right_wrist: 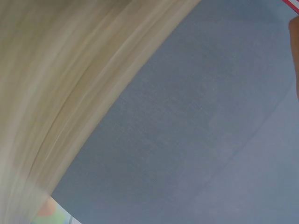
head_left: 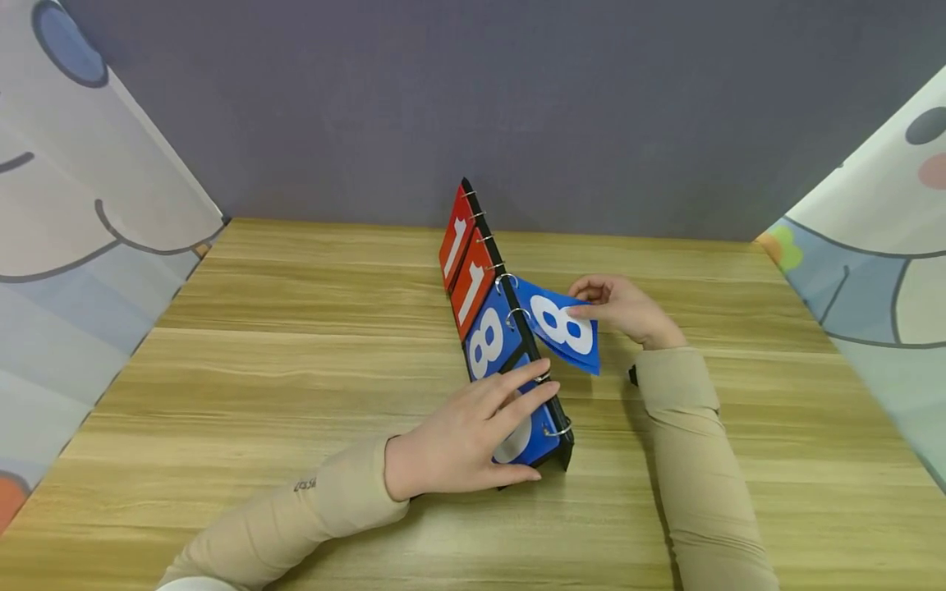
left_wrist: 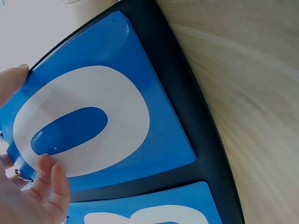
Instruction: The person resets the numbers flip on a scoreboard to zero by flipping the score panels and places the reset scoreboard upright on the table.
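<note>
A black tabletop flip scoreboard (head_left: pixel 484 223) stands tent-like, its top edge running away from me. On its left face hang two red cards with 1 (head_left: pixel 473 283), a blue card with 8 (head_left: pixel 486 343) and, nearest me, a blue card with 0 (left_wrist: pixel 161 144). My left hand (head_left: pixel 466 439) holds the near end, fingers over the ringed top edge and thumb at the end edge. Right of the board, my right hand (head_left: pixel 624 310) pinches a blue card with 8 (head_left: pixel 584 355), lifted outward on its rings with another blue card beneath.
The board stands on a wooden table (head_left: pixel 296 353). Behind it rises a grey wall (head_left: pixel 473 107), with cartoon-printed panels (head_left: pixel 865 213) at both sides. The right wrist view shows mostly table and wall, with a finger (right_wrist: pixel 295 56) at its right edge.
</note>
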Demonstrator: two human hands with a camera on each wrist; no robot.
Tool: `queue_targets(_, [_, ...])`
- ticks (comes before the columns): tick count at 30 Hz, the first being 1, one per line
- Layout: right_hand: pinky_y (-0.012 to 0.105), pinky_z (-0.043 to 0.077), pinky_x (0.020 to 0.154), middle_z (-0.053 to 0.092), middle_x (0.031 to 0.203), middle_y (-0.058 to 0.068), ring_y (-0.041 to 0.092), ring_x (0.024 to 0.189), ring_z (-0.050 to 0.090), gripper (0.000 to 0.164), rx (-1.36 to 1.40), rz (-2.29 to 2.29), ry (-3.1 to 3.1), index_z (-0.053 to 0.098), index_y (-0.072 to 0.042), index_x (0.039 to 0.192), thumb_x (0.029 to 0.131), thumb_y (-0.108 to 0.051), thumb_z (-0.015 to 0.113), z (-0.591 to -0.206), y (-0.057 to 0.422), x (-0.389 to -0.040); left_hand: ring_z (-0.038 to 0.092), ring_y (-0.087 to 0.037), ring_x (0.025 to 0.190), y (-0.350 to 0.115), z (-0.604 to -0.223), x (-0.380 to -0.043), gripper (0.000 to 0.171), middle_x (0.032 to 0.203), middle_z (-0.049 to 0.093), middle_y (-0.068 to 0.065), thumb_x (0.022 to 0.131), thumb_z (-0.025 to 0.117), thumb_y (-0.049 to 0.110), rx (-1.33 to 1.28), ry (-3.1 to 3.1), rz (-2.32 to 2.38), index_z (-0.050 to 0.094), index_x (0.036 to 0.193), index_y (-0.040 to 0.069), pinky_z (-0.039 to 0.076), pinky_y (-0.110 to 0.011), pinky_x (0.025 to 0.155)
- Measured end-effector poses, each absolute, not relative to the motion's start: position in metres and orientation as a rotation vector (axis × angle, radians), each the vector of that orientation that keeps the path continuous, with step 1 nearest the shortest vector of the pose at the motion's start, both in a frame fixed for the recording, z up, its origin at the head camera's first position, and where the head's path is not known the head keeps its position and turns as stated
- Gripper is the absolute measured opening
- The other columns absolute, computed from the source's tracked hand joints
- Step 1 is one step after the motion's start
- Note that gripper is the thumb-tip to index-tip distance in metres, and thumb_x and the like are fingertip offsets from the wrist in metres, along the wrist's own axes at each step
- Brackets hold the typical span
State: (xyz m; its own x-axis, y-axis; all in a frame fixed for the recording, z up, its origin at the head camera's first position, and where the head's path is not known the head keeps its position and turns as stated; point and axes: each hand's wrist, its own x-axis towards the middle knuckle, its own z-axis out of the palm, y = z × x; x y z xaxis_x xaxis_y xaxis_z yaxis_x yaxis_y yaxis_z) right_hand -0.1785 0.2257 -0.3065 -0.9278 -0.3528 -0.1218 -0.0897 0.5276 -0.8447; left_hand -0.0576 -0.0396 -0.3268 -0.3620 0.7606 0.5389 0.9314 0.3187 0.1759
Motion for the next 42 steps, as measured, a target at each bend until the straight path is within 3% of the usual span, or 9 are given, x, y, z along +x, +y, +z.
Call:
queue_targets(8, [0.026, 0.047, 0.07, 0.062, 0.084, -0.006, 0.009, 0.076, 0.057, 0.029, -0.385, -1.43, 2.507, 0.057, 0.003, 0.107, 0.089, -0.019, 0.062, -0.308, 0.23, -0.179, 0.054, -0.014, 0.101, -0.039, -0.329, -0.057, 0.086, 0.146, 0.032, -0.019, 0.079, 0.069, 0.046, -1.517, -2.213, -0.671, 0.03, 0.142, 0.003, 0.043, -0.027, 0.09])
queue_targets(13, [0.024, 0.047, 0.071, 0.059, 0.094, -0.008, 0.01, 0.084, 0.055, 0.021, -0.368, -1.568, 2.5, 0.06, -0.005, 0.101, 0.088, -0.02, 0.064, -0.306, 0.232, -0.176, 0.053, -0.013, 0.1, -0.039, -0.33, -0.057, 0.085, 0.147, 0.032, -0.019, 0.079, 0.068, 0.046, -1.516, -2.209, -0.665, 0.03, 0.142, 0.003, 0.043, -0.026, 0.089])
queue_targets(16, [0.021, 0.046, 0.066, 0.059, 0.09, -0.008, 0.009, 0.077, 0.054, 0.013, -0.312, -1.7, 2.452, 0.06, -0.012, 0.097, 0.088, -0.02, 0.063, -0.301, 0.236, -0.173, 0.053, -0.014, 0.103, -0.038, -0.329, -0.056, 0.084, 0.148, 0.03, -0.017, 0.079, 0.068, 0.045, -1.511, -2.221, -0.675, 0.03, 0.142, 0.004, 0.043, -0.026, 0.091])
queue_targets(20, [0.02, 0.046, 0.058, 0.064, 0.077, -0.005, 0.007, 0.064, 0.058, 0.006, -0.293, -2.067, 2.195, 0.06, -0.014, 0.097, 0.091, -0.013, 0.058, -0.293, 0.241, -0.17, 0.052, -0.018, 0.116, -0.038, -0.329, -0.055, 0.084, 0.149, 0.029, -0.016, 0.079, 0.069, 0.045, -1.505, -2.235, -0.693, 0.03, 0.142, 0.005, 0.041, -0.028, 0.097])
queue_targets(24, [0.021, 0.049, 0.058, 0.066, 0.076, 0.0, 0.009, 0.061, 0.062, 0.013, -0.373, -2.321, 1.899, 0.061, -0.01, 0.101, 0.094, -0.007, 0.052, -0.284, 0.248, -0.165, 0.048, -0.022, 0.124, -0.037, -0.329, -0.055, 0.085, 0.148, 0.029, -0.017, 0.078, 0.069, 0.045, -1.505, -2.229, -0.697, 0.03, 0.142, 0.004, 0.04, -0.029, 0.1])
queue_targets(30, [0.019, 0.045, 0.054, 0.059, 0.066, -0.002, 0.006, 0.053, 0.054, 0.035, -0.473, -1.983, 1.979, 0.049, -0.016, 0.124, 0.093, 0.001, 0.05, -0.272, 0.262, -0.155, 0.043, -0.025, 0.129, -0.037, -0.329, -0.057, 0.085, 0.149, 0.028, -0.017, 0.079, 0.069, 0.044, -1.513, -2.234, -0.701, 0.029, 0.143, 0.004, 0.037, -0.031, 0.103])
queue_targets(33, [0.019, 0.049, 0.06, 0.066, 0.077, 0.002, 0.007, 0.061, 0.062, 0.044, -0.539, -2.017, 1.897, 0.043, -0.017, 0.132, 0.093, 0.005, 0.048, -0.268, 0.262, -0.152, 0.044, -0.025, 0.128, -0.037, -0.33, -0.057, 0.085, 0.149, 0.028, -0.018, 0.079, 0.069, 0.044, -1.516, -2.219, -0.706, 0.029, 0.142, 0.003, 0.038, -0.031, 0.102])
queue_targets(36, [0.024, 0.053, 0.065, 0.07, 0.09, 0.009, 0.014, 0.073, 0.07, 0.042, -0.629, -2.239, 1.719, 0.041, -0.013, 0.133, 0.095, 0.005, 0.041, -0.264, 0.256, -0.149, 0.045, -0.024, 0.126, -0.038, -0.33, -0.057, 0.086, 0.149, 0.028, -0.019, 0.079, 0.069, 0.044, -1.516, -2.212, -0.702, 0.03, 0.142, 0.002, 0.039, -0.03, 0.1])
queue_targets(42, [0.031, 0.055, 0.069, 0.067, 0.099, 0.015, 0.022, 0.078, 0.071, 0.049, -0.736, -2.452, 1.594, 0.034, -0.008, 0.137, 0.093, 0.012, 0.038, -0.252, 0.244, -0.136, 0.05, -0.02, 0.117, -0.038, -0.331, -0.057, 0.085, 0.149, 0.029, -0.019, 0.079, 0.069, 0.044, -1.513, -2.208, -0.692, 0.03, 0.142, 0.002, 0.041, -0.029, 0.096])
